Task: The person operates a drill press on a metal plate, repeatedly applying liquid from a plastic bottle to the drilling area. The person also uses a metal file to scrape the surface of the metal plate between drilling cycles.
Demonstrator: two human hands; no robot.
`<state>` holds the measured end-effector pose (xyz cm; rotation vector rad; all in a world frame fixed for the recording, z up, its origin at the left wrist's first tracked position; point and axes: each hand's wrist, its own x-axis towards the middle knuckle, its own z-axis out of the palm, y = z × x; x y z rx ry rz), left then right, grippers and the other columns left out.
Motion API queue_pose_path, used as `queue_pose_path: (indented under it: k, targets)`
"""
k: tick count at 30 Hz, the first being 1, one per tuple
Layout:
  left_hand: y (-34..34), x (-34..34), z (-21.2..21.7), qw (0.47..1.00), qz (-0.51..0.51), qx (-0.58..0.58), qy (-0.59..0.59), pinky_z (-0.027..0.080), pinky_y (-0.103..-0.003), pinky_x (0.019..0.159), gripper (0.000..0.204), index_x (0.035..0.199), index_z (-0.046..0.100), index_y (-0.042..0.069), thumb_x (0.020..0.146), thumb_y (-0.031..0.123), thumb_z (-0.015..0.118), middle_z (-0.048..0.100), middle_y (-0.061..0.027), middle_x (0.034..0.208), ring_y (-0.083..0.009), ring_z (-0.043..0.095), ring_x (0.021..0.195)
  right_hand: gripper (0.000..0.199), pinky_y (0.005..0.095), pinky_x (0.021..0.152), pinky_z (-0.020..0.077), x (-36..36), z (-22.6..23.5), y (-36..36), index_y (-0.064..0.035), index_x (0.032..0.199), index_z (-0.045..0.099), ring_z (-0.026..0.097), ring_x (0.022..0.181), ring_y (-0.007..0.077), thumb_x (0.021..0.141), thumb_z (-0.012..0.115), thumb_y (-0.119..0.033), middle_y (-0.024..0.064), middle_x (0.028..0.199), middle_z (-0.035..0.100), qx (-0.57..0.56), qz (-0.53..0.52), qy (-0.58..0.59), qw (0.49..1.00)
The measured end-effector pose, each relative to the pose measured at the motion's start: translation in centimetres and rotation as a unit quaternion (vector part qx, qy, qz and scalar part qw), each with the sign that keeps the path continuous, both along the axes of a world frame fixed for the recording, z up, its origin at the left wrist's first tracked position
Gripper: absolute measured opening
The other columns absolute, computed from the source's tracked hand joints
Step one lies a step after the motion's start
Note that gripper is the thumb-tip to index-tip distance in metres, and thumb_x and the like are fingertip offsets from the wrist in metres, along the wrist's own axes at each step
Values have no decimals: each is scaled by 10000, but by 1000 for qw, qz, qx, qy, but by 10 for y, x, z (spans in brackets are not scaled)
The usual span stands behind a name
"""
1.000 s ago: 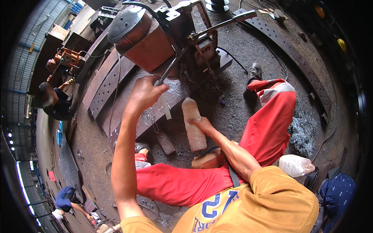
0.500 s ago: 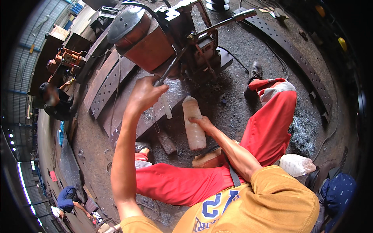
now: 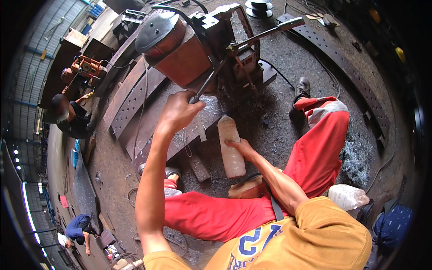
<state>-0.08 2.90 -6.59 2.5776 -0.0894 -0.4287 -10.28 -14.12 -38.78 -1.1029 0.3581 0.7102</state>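
Note:
A magnetic drill (image 3: 177, 63) with a dull red body and black cap stands over a steel plate (image 3: 173, 147). My left hand (image 3: 179, 110) is closed round the end of one arm of its feed lever (image 3: 210, 81). In my right hand (image 3: 243, 149) is a plastic bottle (image 3: 229, 135) of cloudy, whitish liquid. The bottle is tilted, its narrow nozzle pointing at the foot of the drill, where shavings lie. The cutter's tip is hard to make out in shadow.
Between my legs lies a worn brown block-like thing (image 3: 247, 188). A whitish plastic container (image 3: 347, 196) sits by my right thigh. Curly metal shavings (image 3: 356, 159) cover the floor there. A long perforated steel strip (image 3: 333, 63) runs along the right. Other people work at left.
The whole view has shifted slightly, so things appear a little lower and to the right. Both hands keep their holds. At lower left, a person's arm has moved.

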Motion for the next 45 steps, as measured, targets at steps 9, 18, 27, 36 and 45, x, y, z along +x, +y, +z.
queue_pose_path:
  k: [9,18,27,36,45]
  targets:
    - [5,5,-16,998,-30,-2,-50,443,-320,507,366,931,669,-41,881,320,705,563,-39,639,-114,536,548,572,425,782,597,-2,9,-2,37,1203,615,723,873,273,831,779,-364,158,1024,703,-12,4,7,1000]
    - [3,2,-10,997,-46,25,-59,482,-375,642,423,999,683,-61,859,338,704,615,-135,691,-171,588,639,537,429,797,597,1,6,0,33,1196,622,724,876,277,838,776,-337,159,1024,705,-2,-4,-10,1000]
    - [-1,3,-7,998,-34,22,-43,463,-374,622,398,977,679,-60,854,319,695,590,-117,664,-161,566,625,575,426,818,588,1,-8,1,33,1201,641,721,906,275,823,783,-376,160,1052,707,-12,4,-22,1000]
    - [-1,2,-7,998,-36,32,-51,454,-385,617,371,963,677,-53,851,301,687,565,-110,638,-177,546,606,533,416,813,581,3,-8,-1,0,1232,614,705,913,256,859,777,-344,133,1065,695,-9,20,-20,1000]
    - [1,1,-8,999,-23,21,-39,469,-368,628,383,975,680,-52,853,311,692,588,-97,662,-161,567,625,555,419,812,580,2,2,-1,5,1233,607,703,917,254,854,780,-362,134,1056,694,5,24,-14,1000]
